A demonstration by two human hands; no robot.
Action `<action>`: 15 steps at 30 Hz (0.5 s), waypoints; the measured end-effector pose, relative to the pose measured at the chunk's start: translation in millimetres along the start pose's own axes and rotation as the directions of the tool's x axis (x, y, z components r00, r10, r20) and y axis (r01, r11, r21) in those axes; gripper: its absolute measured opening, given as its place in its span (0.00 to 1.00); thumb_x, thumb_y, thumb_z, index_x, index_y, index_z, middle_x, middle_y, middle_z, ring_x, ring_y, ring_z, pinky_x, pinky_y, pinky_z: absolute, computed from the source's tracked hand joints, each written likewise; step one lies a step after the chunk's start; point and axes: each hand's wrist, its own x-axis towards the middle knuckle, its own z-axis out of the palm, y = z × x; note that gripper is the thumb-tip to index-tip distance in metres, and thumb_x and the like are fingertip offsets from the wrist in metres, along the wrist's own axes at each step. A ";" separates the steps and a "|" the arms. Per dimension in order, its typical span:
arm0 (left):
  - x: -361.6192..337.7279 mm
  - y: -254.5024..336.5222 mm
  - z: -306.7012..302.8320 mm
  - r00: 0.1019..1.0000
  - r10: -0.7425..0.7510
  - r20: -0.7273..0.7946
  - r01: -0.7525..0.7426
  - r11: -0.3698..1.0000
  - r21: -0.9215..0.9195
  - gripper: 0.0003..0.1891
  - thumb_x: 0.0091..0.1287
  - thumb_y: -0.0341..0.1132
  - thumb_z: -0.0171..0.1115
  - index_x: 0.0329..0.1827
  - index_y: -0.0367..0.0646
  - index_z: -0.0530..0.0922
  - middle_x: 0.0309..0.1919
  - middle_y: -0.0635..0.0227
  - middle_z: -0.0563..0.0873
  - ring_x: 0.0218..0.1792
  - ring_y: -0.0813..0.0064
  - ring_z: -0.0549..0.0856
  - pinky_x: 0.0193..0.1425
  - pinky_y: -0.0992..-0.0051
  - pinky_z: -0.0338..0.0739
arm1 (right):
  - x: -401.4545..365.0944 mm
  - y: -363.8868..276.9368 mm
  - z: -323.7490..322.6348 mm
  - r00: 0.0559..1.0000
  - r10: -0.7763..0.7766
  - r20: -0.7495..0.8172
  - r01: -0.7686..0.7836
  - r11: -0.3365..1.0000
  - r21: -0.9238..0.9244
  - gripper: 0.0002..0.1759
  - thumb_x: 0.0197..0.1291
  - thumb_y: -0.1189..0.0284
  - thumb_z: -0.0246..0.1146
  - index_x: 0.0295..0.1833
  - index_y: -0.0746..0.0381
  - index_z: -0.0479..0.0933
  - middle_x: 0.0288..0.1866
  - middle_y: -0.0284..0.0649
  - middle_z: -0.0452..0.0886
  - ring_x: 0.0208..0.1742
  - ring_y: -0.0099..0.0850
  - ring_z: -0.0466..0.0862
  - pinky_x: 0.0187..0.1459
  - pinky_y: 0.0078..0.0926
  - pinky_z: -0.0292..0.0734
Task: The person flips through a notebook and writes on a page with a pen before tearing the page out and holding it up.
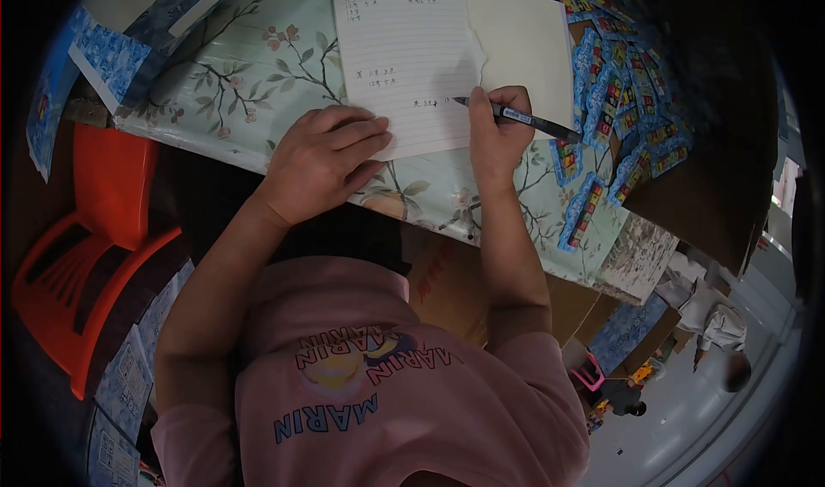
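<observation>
An open lined notebook (412,49) lies on the flowered tablecloth (249,66), with several short handwritten lines on its left page. A torn paper edge runs along the middle, beside a blank cream page. In my right hand (500,139) is a black pen (541,124), gripped between thumb and fingers. Its tip is at the end of the lowest written line. My left hand (322,161) rests at the notebook's lower left corner, fingers loosely bent and lying over the page edge. Nothing shows in it.
Many small blue packets (632,83) with coloured print are heaped right of the notebook, partly in a dark cardboard box (709,195). An orange plastic chair (112,195) stands at the left, near blue printed boxes (129,375). Other people (718,324) are at the lower right.
</observation>
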 end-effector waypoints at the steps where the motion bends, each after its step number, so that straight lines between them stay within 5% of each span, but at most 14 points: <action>1: 0.0 0.0 -0.2 1.000 -0.003 0.000 0.003 1.000 0.004 0.17 0.49 0.30 0.71 0.44 0.44 0.83 0.48 0.72 0.84 0.51 0.69 0.80 0.51 0.70 0.77 | 0.1 0.0 0.0 1.000 0.000 0.000 0.000 1.000 0.000 0.12 0.57 0.81 0.64 0.30 0.61 0.66 0.23 0.26 0.68 0.23 0.11 0.65 0.26 0.10 0.62; 15: 0.3 -0.2 0.0 1.000 -0.005 -0.006 0.005 1.000 -0.008 0.17 0.48 0.30 0.71 0.44 0.44 0.83 0.48 0.72 0.84 0.50 0.69 0.80 0.51 0.70 0.77 | 0.2 0.0 -0.2 1.000 0.012 -0.003 -0.012 1.000 -0.022 0.12 0.58 0.79 0.64 0.30 0.61 0.66 0.23 0.26 0.67 0.23 0.11 0.64 0.26 0.09 0.61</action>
